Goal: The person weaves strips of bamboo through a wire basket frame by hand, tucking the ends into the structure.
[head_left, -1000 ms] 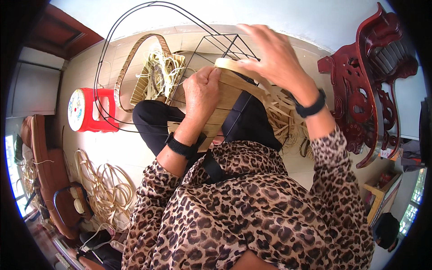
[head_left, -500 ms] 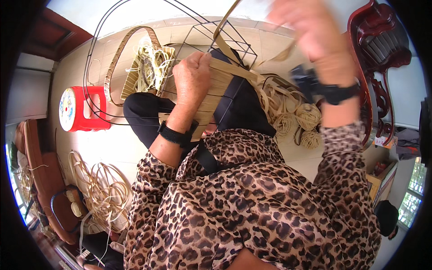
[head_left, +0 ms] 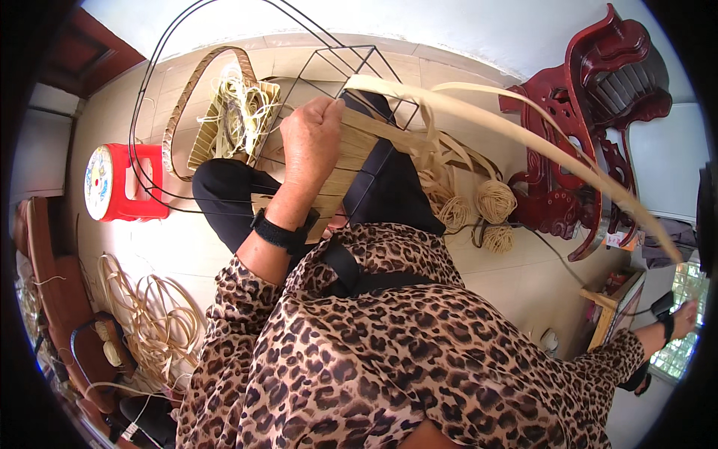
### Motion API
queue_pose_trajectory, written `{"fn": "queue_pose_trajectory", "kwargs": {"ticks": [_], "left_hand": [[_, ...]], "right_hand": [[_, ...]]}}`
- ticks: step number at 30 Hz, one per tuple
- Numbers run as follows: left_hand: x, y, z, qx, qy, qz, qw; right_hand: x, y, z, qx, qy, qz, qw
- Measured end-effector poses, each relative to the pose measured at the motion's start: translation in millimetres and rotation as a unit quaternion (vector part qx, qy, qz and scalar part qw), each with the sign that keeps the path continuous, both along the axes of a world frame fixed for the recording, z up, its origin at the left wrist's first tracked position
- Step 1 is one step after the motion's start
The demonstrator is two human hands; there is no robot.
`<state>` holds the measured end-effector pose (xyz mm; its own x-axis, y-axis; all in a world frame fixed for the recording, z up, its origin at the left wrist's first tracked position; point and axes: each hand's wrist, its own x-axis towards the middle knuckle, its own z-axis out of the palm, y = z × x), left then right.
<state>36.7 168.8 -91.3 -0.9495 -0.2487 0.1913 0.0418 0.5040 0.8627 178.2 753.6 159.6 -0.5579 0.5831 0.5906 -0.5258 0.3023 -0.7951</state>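
Across my lap sits a black wire basket frame [head_left: 349, 48] with a tall looped handle, partly covered by a woven panel of flat tan strips [head_left: 359, 146]. My left hand [head_left: 310, 135] is closed at the panel's upper edge, thumb and fingers pinched on the weaving strip. From beside that hand a long pale strip [head_left: 523, 133] arcs out to the far right. Stretched to the right rim, my right hand [head_left: 682, 320] looks small and closed, and the strip's far end runs toward it; its fingertips are hard to make out.
Rolled tan bundles [head_left: 495, 202] and loose strips lie right of my knee. A carved dark red wooden chair [head_left: 576, 150] stands beyond. At left are a red stool [head_left: 146, 179], a basket of fibre scraps [head_left: 262, 101] and coiled strips [head_left: 149, 314] on the floor.
My right hand has swung from above the frame out to the far right, drawing the strip into a long arc. My left hand keeps its pinch at the panel.
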Motion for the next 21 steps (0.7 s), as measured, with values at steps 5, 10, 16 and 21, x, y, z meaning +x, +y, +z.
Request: {"fn": "queue_pose_trajectory", "kwargs": {"ticks": [5,10,16,21], "left_hand": [[4,11,4,-0.024,0.018,-0.008,1.000],[3,8,4,-0.055,0.017,-0.022,0.998],[9,10,5,-0.021,0.008,-0.003,1.000],[16,5,14,-0.029,-0.017,0.027,0.999]], "right_hand": [[27,61,-132,0.135,-0.400,-0.327,0.845],[-41,-28,-191,0.334,-0.476,-0.251,0.774],[-167,-285,-191,0.458,-0.260,0.178,0.831],[-213,-422,-206,0.542,-0.103,0.346,0.759]]}}
